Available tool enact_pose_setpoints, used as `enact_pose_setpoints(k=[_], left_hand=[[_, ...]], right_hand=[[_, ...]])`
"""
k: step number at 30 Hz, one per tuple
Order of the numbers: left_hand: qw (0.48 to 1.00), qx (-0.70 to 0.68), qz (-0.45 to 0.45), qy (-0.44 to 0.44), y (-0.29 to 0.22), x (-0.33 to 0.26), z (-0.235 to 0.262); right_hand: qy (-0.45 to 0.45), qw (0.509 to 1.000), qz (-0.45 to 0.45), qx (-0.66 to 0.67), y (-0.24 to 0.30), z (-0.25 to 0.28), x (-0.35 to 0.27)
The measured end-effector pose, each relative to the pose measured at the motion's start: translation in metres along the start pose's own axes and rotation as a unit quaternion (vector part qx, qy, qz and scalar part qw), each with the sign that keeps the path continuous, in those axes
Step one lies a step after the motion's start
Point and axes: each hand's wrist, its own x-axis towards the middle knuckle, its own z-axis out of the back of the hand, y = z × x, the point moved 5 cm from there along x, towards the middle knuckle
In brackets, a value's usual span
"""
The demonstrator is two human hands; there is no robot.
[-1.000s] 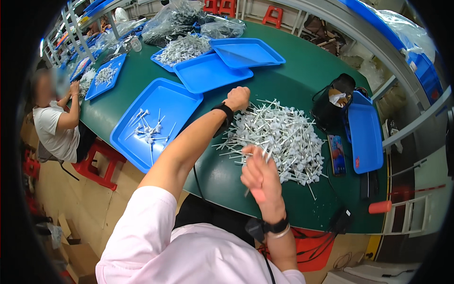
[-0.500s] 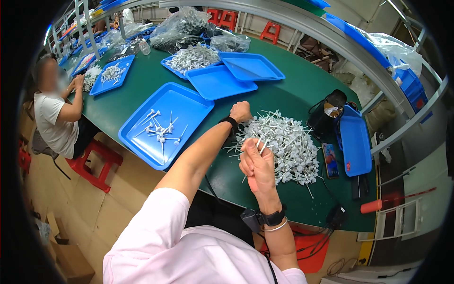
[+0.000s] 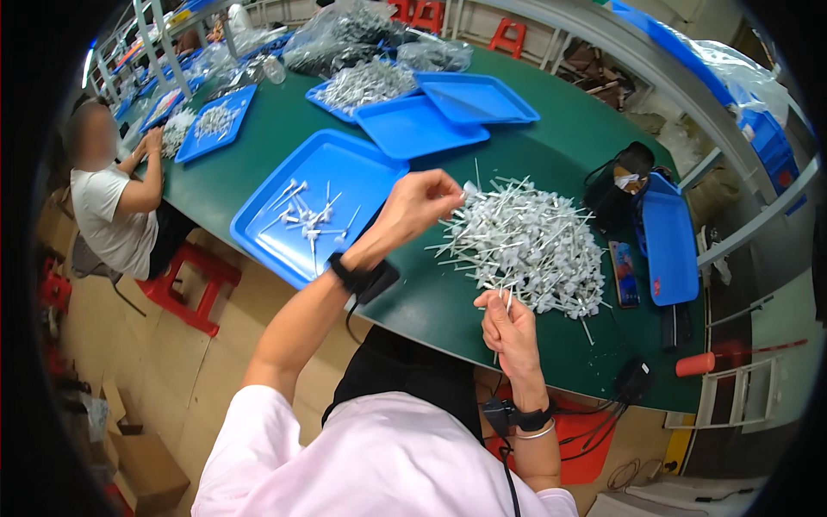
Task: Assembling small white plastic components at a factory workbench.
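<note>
A heap of small white plastic pieces [image 3: 530,246] with thin stems and wider heads lies on the green table. At its left edge my left hand [image 3: 422,205] has thumb and fingers pinched at a white stemmed piece [image 3: 469,188], its stem pointing up. My right hand [image 3: 512,338] is closed at the heap's near edge, with thin white stems [image 3: 508,298] sticking out of its fingers. How many stems it holds is hidden. Left of the heap, a blue tray [image 3: 345,164] contains several loose stemmed pieces [image 3: 312,215].
Overlapping blue trays [image 3: 422,129] stand behind, beside a heaped tray of white pieces [image 3: 366,84]. A phone [image 3: 624,274], a black bag [image 3: 622,185] and another blue tray [image 3: 670,250] are at the right. A person [image 3: 112,194] sits at the far left. Metal shelving [image 3: 637,73] spans overhead.
My left hand has come back from the heap's far left side toward me and now pinches a stemmed piece. My right hand has moved lower, still holding stems. The view has shifted slightly.
</note>
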Motion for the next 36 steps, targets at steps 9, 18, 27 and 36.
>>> enact_pose_setpoints(k=[9, 18, 27, 36], left_hand=[[0.964, -0.220, 0.082, -0.123, 0.038, -0.164, 0.016], [0.968, -0.184, 0.075, -0.156, 0.051, -0.183, 0.016], [0.955, -0.251, 0.058, -0.150, 0.039, -0.190, 0.020], [0.981, -0.132, -0.018, -0.142, -0.017, -0.177, 0.010]], right_hand=[[0.069, 0.966, 0.029, -0.246, -0.008, -0.046, 0.011], [0.090, 0.924, 0.131, -0.348, -0.008, -0.060, 0.020], [0.102, 0.989, 0.024, -0.103, 0.023, -0.096, 0.062], [0.122, 0.992, 0.014, 0.007, 0.009, -0.107, 0.064]])
